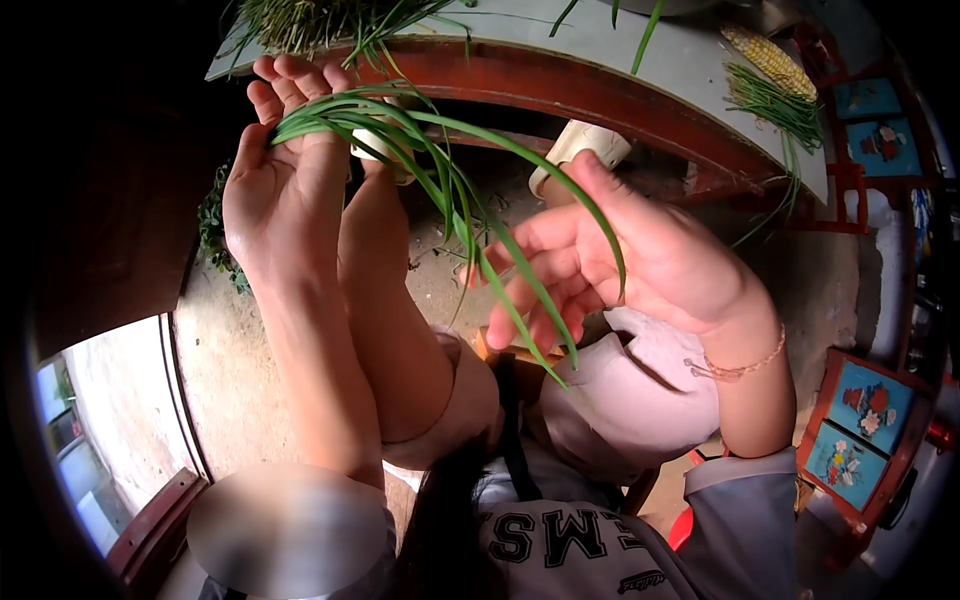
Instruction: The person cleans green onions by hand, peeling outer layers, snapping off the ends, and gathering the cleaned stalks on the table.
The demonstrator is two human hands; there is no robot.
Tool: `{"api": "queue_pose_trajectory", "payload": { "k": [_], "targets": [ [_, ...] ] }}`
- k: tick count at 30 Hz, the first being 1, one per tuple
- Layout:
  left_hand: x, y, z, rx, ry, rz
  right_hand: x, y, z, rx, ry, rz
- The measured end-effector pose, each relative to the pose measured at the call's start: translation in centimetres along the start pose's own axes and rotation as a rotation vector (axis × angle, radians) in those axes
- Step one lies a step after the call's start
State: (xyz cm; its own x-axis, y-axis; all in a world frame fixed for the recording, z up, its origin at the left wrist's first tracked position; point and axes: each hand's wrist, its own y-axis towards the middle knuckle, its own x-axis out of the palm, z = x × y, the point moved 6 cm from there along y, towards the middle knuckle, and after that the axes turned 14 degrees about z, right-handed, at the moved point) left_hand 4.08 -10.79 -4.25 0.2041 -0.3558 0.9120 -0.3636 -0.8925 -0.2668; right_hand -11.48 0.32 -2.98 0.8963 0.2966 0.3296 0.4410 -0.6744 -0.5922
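My left hand (pixel 285 185) is raised near the table edge, palm toward me, closed on a small bunch of garlic chives (pixel 440 150). The long green leaves droop from its fingers to the right and downward. Near their hanging tips is my right hand (pixel 630 245), its fingers spread and the thumb pointing up. One long leaf passes in front of its palm; whether the fingers touch the leaves I cannot tell. A larger heap of garlic chives (pixel 305 22) lies on the table just beyond my left hand.
The table (pixel 600 75) has a pale top and a red-brown edge. At its right end lie an ear of corn (pixel 768 62) and a pile of chives (pixel 775 108), with some leaves hanging over. Below are my bare legs and a light slipper (pixel 585 150). Dark furniture stands left.
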Motion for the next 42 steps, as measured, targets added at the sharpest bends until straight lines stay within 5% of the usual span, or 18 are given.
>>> {"api": "queue_pose_trajectory", "payload": {
  "k": [14, 23, 25, 32, 42],
  "targets": [
    [-0.1, 0.0, -0.3, -0.006, -0.014, 0.017, -0.8, -0.5, -0.4, -0.006, 0.073, 0.066],
    [0.3, 0.1, -0.3, -0.066, -0.101, 0.109, -2.2, -0.2, 0.1, -0.059, -0.202, 0.136],
    [1.5, -0.7, -1.8, -0.264, -0.019, -0.139, -2.1, -0.1, 0.3, -0.102, -0.381, 0.225],
    [3.4, -1.8, -3.6, -0.36, -0.215, -0.231, -3.4, 0.8, 0.9, -0.294, -0.763, 0.46],
    [5.1, -2.8, -4.2, -0.431, -0.201, -0.494, -3.6, 0.0, -1.2, -0.48, -0.599, 0.593]
  ]
}}
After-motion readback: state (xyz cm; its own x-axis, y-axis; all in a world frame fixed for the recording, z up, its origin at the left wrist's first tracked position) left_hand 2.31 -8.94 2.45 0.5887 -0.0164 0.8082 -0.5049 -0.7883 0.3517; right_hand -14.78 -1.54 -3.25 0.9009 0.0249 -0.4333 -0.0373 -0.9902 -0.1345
